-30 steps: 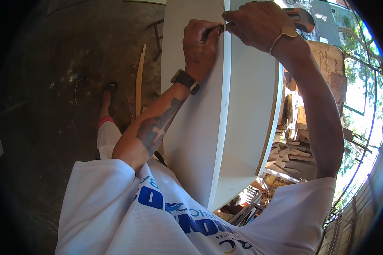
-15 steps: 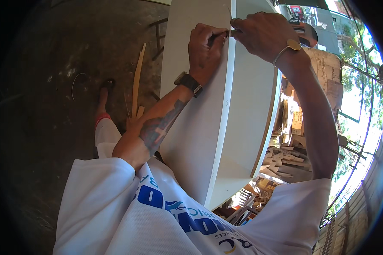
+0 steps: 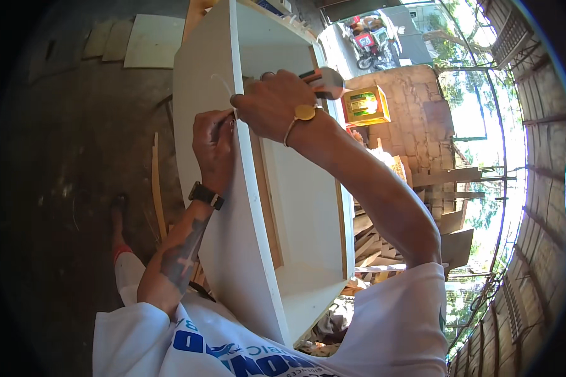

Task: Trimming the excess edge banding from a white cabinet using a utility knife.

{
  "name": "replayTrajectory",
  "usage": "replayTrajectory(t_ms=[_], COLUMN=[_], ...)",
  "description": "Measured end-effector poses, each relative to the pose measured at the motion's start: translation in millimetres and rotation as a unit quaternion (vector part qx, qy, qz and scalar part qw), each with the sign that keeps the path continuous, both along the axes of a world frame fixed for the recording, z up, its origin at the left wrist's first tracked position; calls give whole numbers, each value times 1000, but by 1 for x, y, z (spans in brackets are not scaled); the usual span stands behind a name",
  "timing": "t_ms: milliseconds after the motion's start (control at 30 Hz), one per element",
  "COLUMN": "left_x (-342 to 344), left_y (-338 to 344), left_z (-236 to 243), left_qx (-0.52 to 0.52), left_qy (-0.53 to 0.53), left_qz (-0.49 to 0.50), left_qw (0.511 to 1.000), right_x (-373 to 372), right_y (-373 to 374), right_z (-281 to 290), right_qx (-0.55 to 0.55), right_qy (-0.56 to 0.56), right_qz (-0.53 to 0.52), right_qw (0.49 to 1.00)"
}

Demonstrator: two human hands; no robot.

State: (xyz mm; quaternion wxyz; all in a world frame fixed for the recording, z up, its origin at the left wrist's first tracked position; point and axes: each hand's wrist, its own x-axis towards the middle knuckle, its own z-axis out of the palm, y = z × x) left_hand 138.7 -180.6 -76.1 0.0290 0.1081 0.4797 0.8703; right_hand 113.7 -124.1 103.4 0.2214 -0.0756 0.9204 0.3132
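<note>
Fingers (image 3: 212, 125) of both hands straddle the white panel's edge (image 3: 253, 188); grip unclear.

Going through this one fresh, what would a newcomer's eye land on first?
Probably the long white box up the middle, where the left hand and right hand meet at its left wall's edge. Next, the black-and-orange tool beside the right hand, then the yellow crate and red motorcycle at upper right.

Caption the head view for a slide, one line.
Left hand and right hand at a white panel's edge, orange tool beside the right.
</note>
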Motion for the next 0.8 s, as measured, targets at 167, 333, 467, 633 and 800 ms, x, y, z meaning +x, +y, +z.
replayTrajectory(t_ms=[167,333,467,633,800], left_x=[-16,-20,-10,-15,-29], left_y=[7,11,7,14,22], left_z=[-3,-4,-7,-8,-5], left_qx=[4,26,29,26,-12], left_qy=[3,-7,-25,-1,26], left_qz=[2,-19,-38,16,65], left_qw=[1000,999,999,1000,997], right_x=[-10,-15,-6,-5,-12], right_y=[3,6,7,11,17], right_z=[-3,-2,-4,-8,-2], right_qx=[-2,17,7,-2,4], right_qy=[33,16,10,54,77], right_qz=[-4,3,1,18,49], right_qw=[999,1000,1000,998,996])
